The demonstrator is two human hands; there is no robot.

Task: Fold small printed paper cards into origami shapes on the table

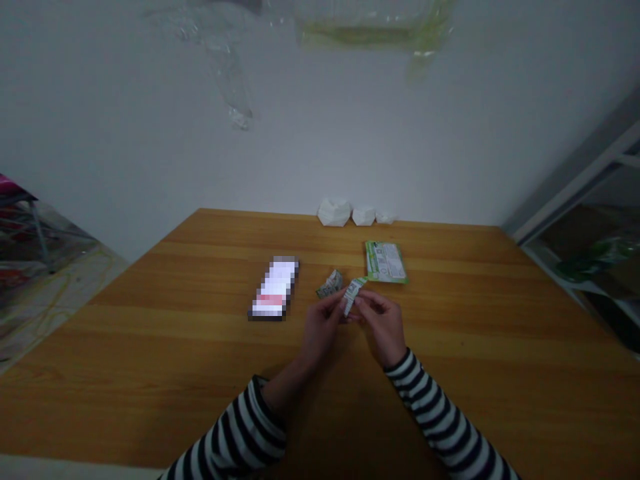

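Note:
Between my two hands is a narrow folded strip of printed paper (353,295), white with green edges and dark print. My left hand (321,328) pinches it from the left side. The fingers of my right hand (384,323) are closed on its right side. Just beyond my left fingertips lies a crumpled printed piece of paper (330,284), also white and green. A flat green-and-white printed packet or sheet (386,261) rests on the table past my right hand. My fingers partly hide the strip's lower end.
A phone (274,288) with a lit, blurred screen lies left of my hands on the wooden table (175,320). Several crumpled white papers (334,213) sit along the table's back edge, against the wall (310,133). A shelf frame (575,180) stands at the right.

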